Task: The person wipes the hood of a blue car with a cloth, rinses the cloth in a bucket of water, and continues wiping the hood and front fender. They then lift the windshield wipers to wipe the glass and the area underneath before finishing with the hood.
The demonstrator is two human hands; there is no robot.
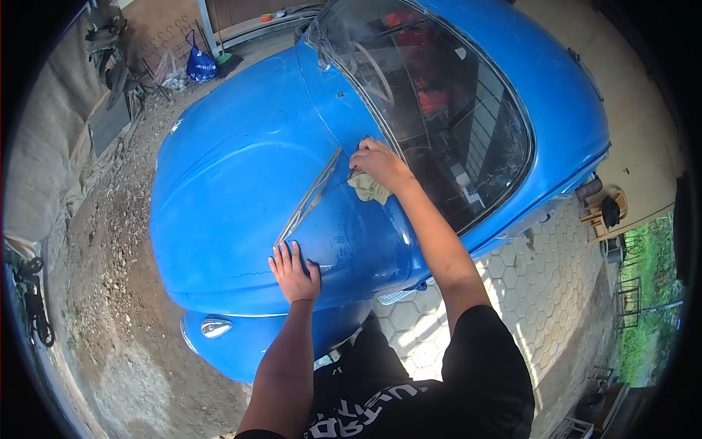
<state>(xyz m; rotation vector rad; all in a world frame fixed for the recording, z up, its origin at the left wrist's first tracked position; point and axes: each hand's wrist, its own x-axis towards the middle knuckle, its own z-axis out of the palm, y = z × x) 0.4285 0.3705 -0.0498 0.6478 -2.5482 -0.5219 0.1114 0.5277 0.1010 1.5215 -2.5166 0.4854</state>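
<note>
A blue car (241,197) with a rounded hood fills the middle of the head view. My right hand (376,162) is closed on a crumpled, pale green-beige cloth (369,188), which rests against the blue panel just below the windshield (446,110). My left hand (295,273) lies flat on the hood with its fingers spread, holding nothing. Between the two hands a thin wiper arm (311,194) slants across the blue surface, its lower end close to my left fingertips. Wet-looking streaks mark the paint below the cloth.
A chrome-rimmed lamp (216,327) sits on the front fender. Gravel ground (110,271) lies to the left, hexagonal paving (541,293) to the right. A blue bag (199,64) stands at the upper left. A wooden chair (608,212) is at the right.
</note>
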